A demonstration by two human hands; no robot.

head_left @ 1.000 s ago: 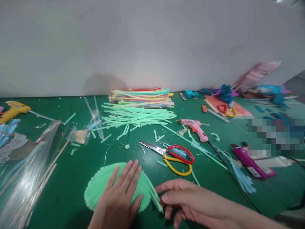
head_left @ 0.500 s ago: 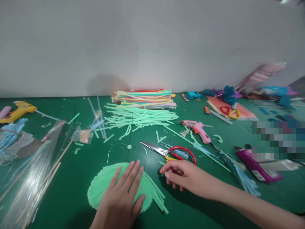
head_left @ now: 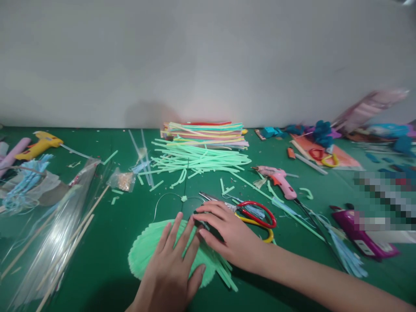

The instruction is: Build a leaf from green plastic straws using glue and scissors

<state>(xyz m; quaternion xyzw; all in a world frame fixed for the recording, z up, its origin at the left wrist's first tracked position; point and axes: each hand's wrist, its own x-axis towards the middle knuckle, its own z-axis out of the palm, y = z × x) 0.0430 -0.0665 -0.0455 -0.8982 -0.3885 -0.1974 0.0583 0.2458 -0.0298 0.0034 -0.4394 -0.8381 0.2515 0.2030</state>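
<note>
My left hand lies flat, fingers spread, on a mint-green fan of straw pieces on the green table. My right hand reaches in from the right and rests over the fan's upper right edge, fingers stretched out toward the thin wire loop that rises from the fan. The fingertips touch the fan beside my left fingers. Nothing shows in either hand. Red and yellow scissors lie just behind my right hand, partly hidden by it.
Loose green straws and a stack of coloured straws lie further back. A pink glue gun and its cord sit to the right, a purple box beyond. Clear wrappers with wooden sticks and a yellow glue gun are at left.
My right hand moved from the fan's lower right, up past the scissors, then left onto the fan's upper edge. My left hand stayed flat on the fan. The view shifted slightly.
</note>
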